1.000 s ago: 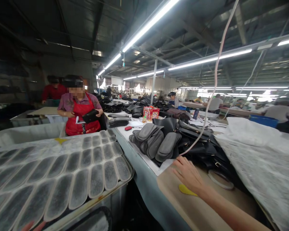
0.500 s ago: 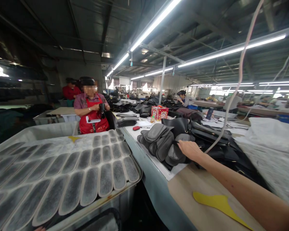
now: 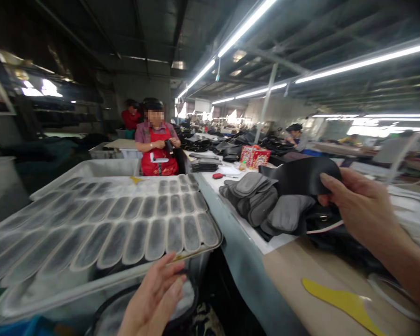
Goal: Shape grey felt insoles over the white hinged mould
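Note:
My right hand [image 3: 366, 207] pinches a curved black leather piece [image 3: 297, 176] between thumb and fingers, held up over the table. Beneath and beside it lie grey-backed rounded pieces [image 3: 259, 200] in a heap, with black leather items behind partly hidden by my hand. My left hand [image 3: 156, 291] hangs with fingers stretched out and nothing in it, close to the front rim of a pale tray. Rows of long oval grey pieces with light edges [image 3: 156, 238] lie flat across that tray.
A yellow flat template [image 3: 339, 301] lies on the brown part of the table. A co-worker in a red apron [image 3: 157, 151] handles a dark item beyond the tray. A red patterned box [image 3: 255, 157] and a small red object [image 3: 217, 176] stand farther back. A dark-rimmed container [image 3: 187, 298] is below the tray.
My right hand has lifted the black leather piece off the heap toward me. My left hand has come into view by the tray. The view has swung left.

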`<state>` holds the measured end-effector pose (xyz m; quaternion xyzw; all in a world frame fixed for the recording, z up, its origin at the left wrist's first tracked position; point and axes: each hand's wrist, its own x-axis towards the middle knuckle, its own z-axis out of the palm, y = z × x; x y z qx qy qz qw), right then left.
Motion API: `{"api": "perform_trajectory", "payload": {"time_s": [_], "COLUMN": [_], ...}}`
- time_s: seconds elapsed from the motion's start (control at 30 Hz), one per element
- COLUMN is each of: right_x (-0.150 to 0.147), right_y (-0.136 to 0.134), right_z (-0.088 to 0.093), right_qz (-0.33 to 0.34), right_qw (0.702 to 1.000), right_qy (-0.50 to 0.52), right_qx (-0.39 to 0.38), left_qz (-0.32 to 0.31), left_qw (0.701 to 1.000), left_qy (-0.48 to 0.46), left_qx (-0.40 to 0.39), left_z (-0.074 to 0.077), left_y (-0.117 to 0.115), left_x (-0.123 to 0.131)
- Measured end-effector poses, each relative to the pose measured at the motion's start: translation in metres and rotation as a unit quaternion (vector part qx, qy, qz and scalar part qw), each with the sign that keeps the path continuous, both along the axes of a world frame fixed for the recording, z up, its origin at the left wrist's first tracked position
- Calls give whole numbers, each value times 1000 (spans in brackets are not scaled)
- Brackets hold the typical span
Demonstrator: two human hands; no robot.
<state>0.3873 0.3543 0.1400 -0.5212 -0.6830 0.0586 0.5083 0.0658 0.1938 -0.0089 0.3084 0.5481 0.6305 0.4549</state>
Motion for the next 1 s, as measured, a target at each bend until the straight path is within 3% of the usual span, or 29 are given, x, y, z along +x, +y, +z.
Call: {"api": "perform_trajectory", "payload": {"time_s": [0.07, 0.13, 0.23, 0.33, 0.43, 0.53, 0.73, 0.83, 1.0], "right_x": [-41, -77, -121, -154, -174, -180, -176, -176, -177], "right_y": [-26, -48, -70, -78, -81, -79, -65, -59, -57], "right_z": [-26, -59, -106, -139, -155, -169, -195, -204, -225], "right_qz": [119, 236, 331, 383, 388, 372, 355, 364, 354], "right_qw": [987, 928, 841, 784, 754, 752, 820, 822, 836], "right_qy": [68, 178, 206, 233, 273, 268, 125, 100, 98], "right_qx": [-88, -228, -376, -428, -453, -474, -430, -426, -408], "left_qz": [21, 35, 33, 75, 85, 55, 54, 39, 69], "left_qw": [999, 996, 990, 984, 982, 986, 979, 972, 959], "left_qy": [-36, -77, -134, -155, -150, -96, 84, 127, 195], "left_qx": [-1, 0, -29, -52, -70, -123, -179, -195, -197], "left_z": [15, 29, 39, 31, 12, -4, -17, -23, -36], "left_y": [-2, -7, -27, -51, -68, -74, -70, -66, -61], "left_x": [1, -8, -28, -48, -64, -77, -98, -103, -107]}}
